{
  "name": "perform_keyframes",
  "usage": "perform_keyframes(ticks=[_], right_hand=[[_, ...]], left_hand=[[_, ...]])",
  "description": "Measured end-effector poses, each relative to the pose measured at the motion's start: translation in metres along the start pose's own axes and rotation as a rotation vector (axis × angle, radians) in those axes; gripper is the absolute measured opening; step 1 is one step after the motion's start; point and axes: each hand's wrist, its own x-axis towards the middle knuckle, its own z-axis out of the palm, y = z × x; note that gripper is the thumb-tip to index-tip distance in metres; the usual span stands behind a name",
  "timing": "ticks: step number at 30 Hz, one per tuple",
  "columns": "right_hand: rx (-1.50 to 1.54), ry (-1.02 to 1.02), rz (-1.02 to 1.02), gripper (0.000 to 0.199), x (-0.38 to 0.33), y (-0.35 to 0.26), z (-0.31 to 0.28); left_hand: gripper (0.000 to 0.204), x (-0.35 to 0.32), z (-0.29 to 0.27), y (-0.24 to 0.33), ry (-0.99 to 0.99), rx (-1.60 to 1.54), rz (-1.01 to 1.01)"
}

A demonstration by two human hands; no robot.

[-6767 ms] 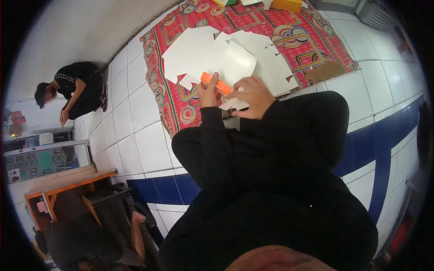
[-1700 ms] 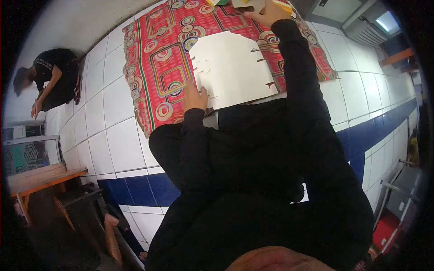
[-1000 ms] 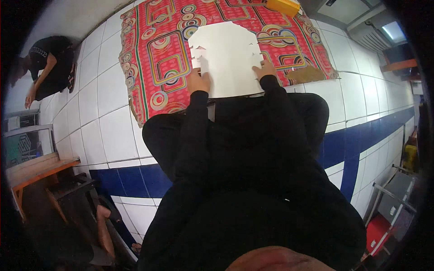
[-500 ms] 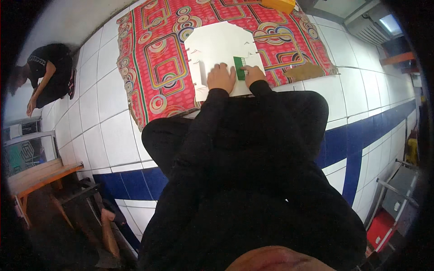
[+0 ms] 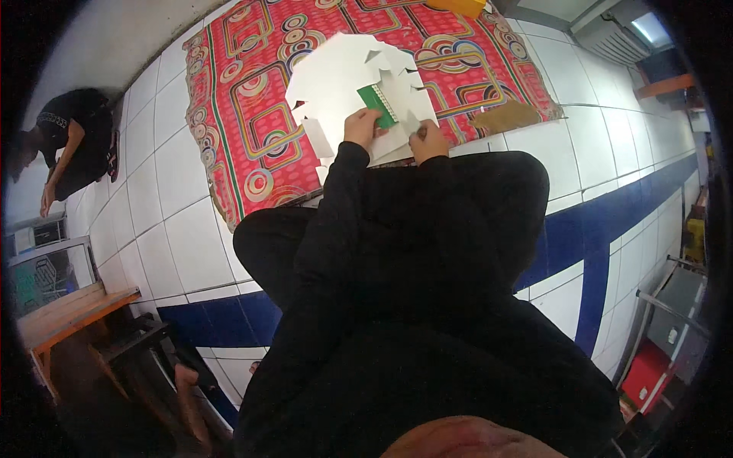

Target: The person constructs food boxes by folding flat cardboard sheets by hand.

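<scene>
A large white cardboard sheet [image 5: 328, 84] with cut notches and folded flaps lies before me, its near edge close to my crossed legs. A green panel [image 5: 376, 104] with a row of white marks along one side slants across its near right part. My left hand [image 5: 361, 127] is closed at the panel's near left edge, fingertips bent over the cardboard. At the sheet's near right edge, my right hand [image 5: 429, 143] is closed on the cardboard with the fingers curled. The undersides of both grips are hidden.
A red patterned mat [image 5: 259, 114] lies under the cardboard on white tiled floor [image 5: 183, 229]. A yellow object [image 5: 458, 6] rests at its far edge. Another person [image 5: 72, 141] bends at the left. A wooden bench [image 5: 84, 317] stands lower left, a metal-framed rack [image 5: 664, 328] at right.
The cardboard has turned and its near right flap has lifted, tilting the green panel. My left hand went from lying flat to gripping; my right hand moved off the panel to the edge.
</scene>
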Motion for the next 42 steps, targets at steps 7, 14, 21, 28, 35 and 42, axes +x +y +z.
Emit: perform_keyframes(ticks=[7,14,21,28,35,42], right_hand=[[-0.030,0.173,-0.484,0.017,-0.014,-0.017,0.002],[-0.100,0.179,-0.429,0.018,-0.009,-0.016,0.012],[-0.110,0.233,-0.179,0.030,0.009,-0.007,0.023],[-0.036,0.213,-0.188,0.025,0.015,-0.011,0.006],[0.113,0.238,-0.425,0.028,0.011,-0.025,-0.005],[0.107,0.282,-0.515,0.028,0.012,-0.025,-0.004]], left_hand=[[0.024,-0.016,0.014,0.004,-0.107,-0.114,0.132],[0.023,-0.020,0.019,-0.012,-0.057,0.430,0.299],[0.051,-0.039,0.008,0.006,-0.251,0.378,0.096],[0.032,-0.074,-0.071,0.093,0.684,1.099,0.843],[0.049,-0.090,-0.072,0.092,-0.036,-0.160,0.054],[0.042,-0.098,-0.060,0.098,0.055,0.203,0.175]])
